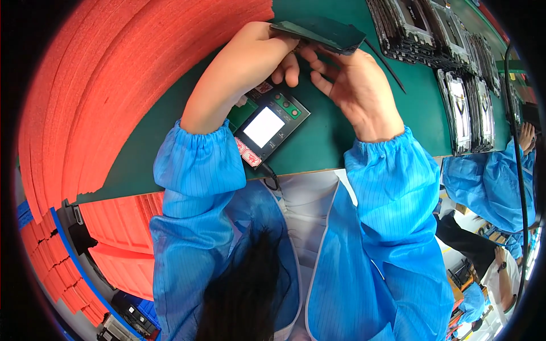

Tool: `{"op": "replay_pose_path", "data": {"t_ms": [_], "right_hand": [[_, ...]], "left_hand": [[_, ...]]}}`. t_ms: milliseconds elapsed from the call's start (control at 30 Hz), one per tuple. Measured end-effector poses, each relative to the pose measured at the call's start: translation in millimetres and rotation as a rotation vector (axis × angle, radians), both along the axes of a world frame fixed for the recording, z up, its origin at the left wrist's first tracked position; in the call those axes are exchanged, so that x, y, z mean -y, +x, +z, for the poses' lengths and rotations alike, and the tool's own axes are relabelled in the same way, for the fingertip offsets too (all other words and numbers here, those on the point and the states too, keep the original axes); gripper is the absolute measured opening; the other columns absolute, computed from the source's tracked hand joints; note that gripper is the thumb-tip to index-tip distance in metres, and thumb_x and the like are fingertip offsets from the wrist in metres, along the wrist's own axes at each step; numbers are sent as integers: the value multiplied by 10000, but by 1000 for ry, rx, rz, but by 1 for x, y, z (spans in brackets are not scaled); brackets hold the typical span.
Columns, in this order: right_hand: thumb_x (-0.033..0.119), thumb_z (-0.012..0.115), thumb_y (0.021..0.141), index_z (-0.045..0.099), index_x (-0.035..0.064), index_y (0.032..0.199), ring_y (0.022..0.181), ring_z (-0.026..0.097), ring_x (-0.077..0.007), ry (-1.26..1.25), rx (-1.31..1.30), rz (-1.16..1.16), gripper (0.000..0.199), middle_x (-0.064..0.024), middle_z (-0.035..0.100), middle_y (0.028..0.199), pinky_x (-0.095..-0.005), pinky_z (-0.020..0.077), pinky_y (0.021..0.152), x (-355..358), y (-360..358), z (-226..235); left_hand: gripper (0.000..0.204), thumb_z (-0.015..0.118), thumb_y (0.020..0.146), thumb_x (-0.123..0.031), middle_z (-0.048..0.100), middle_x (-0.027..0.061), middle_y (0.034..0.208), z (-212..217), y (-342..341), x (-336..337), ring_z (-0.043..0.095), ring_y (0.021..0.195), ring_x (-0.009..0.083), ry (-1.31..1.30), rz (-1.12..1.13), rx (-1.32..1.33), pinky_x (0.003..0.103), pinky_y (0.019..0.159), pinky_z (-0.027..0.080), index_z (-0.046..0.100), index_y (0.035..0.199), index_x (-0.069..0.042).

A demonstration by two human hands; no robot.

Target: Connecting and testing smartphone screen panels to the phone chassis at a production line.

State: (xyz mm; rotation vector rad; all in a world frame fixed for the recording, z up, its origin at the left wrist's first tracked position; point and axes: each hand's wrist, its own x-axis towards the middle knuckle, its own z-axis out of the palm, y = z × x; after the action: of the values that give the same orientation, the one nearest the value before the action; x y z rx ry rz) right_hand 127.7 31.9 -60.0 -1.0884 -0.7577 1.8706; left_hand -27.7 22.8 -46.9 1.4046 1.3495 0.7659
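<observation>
Left fingers (291, 73) holding dark panel (321, 35) | right fingers (322, 84) half-curled, palm showing, grip unclear

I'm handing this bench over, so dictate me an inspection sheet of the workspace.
Surface: green tabletop, front edge visible.
Job's things: dark flat panel, raised and tilted; small device on the tabletop, screen lit white.
Clutter: thin dark rod at right; stacked framed panels beyond it; red-orange sheets at left.
Grips: left grip holds the panel's left end; right grip under its right end, contact partly hidden.
Cables: black lead at the device; black cable far right.
Surroundings: another worker's blue sleeve at right.
</observation>
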Motion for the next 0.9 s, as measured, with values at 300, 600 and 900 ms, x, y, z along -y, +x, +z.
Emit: {"op": "replay_pose_path", "data": {"t_ms": [300, 600, 900], "right_hand": [[278, 560, 910, 596, 82, 991, 831, 550, -111, -13, 38, 13, 216, -28, 627, 959, -260, 460, 731, 1, 0, -4], [290, 559, 910, 601, 95, 973, 808, 541, -111, -10, 43, 10, 209, -10, 618, 907, -278, 447, 766, 1, 1, -2], [282, 559, 909, 602, 94, 974, 805, 537, -105, -38, 14, 19, 204, -11, 614, 914, -270, 450, 755, 3, 1, -1]], "left_hand": [[311, 430, 918, -237, 595, 55, 584, 1, 2, 3, 492, 505, 101, -35, 26, -41, 264, 467, 376, 645, 851, -24], [308, 431, 917, -241, 595, 48, 591, -3, 2, 1, 489, 520, 95, -25, 20, -16, 255, 477, 374, 658, 881, -35], [301, 496, 884, -282, 577, 27, 566, -5, 3, 2, 490, 513, 85, 31, 30, -23, 243, 469, 360, 673, 812, -49]]}}
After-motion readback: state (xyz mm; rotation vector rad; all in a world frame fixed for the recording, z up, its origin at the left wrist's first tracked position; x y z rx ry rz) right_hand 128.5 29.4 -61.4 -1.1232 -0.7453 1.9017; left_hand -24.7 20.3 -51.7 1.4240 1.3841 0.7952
